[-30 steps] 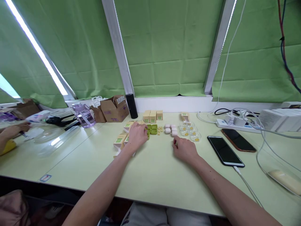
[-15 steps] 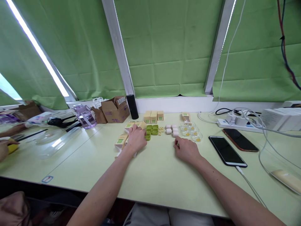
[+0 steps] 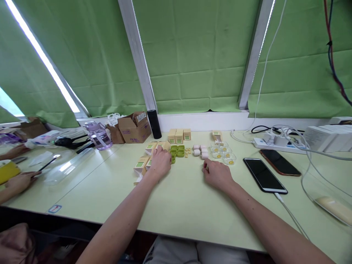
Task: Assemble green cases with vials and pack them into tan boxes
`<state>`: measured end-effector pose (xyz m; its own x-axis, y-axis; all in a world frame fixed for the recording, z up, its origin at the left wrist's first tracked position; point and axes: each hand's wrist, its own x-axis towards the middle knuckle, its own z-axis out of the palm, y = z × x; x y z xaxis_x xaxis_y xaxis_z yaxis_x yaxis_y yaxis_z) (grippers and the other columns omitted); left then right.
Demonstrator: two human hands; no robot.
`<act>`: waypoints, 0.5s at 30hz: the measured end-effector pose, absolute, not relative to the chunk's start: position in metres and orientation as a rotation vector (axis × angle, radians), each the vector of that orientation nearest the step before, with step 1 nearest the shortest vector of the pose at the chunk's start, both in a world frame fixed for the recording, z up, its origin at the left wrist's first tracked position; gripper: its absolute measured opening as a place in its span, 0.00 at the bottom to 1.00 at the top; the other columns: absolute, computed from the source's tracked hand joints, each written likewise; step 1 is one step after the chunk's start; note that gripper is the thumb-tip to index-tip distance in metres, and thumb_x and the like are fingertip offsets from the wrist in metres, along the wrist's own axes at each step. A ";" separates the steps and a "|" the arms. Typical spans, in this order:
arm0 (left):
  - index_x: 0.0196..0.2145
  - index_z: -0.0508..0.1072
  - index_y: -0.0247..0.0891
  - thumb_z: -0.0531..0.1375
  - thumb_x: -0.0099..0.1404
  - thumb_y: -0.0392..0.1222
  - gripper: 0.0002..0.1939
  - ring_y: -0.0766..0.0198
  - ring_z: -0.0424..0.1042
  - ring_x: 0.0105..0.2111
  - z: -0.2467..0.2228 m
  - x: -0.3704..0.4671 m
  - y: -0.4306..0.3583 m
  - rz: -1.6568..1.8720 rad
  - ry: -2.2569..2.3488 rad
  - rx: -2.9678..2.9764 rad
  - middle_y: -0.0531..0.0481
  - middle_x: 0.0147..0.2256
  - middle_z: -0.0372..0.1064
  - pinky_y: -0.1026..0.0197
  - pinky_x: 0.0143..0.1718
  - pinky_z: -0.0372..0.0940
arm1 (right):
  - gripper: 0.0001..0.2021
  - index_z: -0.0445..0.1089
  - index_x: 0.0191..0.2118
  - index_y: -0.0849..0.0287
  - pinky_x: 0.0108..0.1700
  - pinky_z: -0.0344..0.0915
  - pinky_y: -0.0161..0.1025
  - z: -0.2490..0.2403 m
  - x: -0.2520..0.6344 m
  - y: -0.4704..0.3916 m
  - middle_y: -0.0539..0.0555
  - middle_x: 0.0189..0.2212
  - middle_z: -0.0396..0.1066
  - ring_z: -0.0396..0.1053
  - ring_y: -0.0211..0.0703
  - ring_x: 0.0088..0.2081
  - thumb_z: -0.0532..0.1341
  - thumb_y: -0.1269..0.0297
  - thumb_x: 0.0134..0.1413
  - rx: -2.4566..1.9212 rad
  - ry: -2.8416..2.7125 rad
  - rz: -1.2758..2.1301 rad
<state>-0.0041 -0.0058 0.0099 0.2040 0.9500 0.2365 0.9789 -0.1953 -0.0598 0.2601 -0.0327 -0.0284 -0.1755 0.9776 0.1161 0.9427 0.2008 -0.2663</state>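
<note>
My left hand (image 3: pixel 161 161) reaches over a group of small cream boxes with green labels (image 3: pixel 140 165). Its fingers are bent downward beside the olive-green small containers (image 3: pixel 180 151), and whatever lies under the fingertips is hidden. My right hand (image 3: pixel 216 173) rests on the table, loosely curled, with no object visible in it. Just beyond it are pale pink cylinders (image 3: pixel 204 155) and clear round cups with yellow centres (image 3: pixel 229 159). Tiny yellow pieces (image 3: pixel 187 151) lie between the green containers and the pink cylinders.
More small boxes (image 3: pixel 179 136) stand at the back, and another box (image 3: pixel 217 137) lies near the cups. Two phones (image 3: pixel 265 175) and white cables are on the right. A cardboard box (image 3: pixel 135 128) and a purple bottle (image 3: pixel 98 135) stand left. Another person's hand (image 3: pixel 20 181) is far left.
My two hands have stayed almost in place. At far left, the other person's hand and yellow item have come further into view, and the dark stick has shifted lower.
</note>
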 end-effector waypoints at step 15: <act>0.30 0.77 0.38 0.60 0.64 0.26 0.11 0.47 0.63 0.45 -0.011 0.053 -0.036 -0.551 -1.272 -2.515 0.41 0.31 0.73 0.47 0.42 0.58 | 0.13 0.68 0.49 0.53 0.39 0.65 0.43 -0.039 0.256 -0.035 0.55 0.46 0.77 0.75 0.49 0.43 0.65 0.68 0.59 -1.348 -2.000 0.203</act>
<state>0.0530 -0.0361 -0.0114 0.5423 0.7106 0.4482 0.8130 -0.5784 -0.0666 0.2559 -0.0347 -0.0390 -0.2076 0.8612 0.4639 0.7506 0.4443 -0.4891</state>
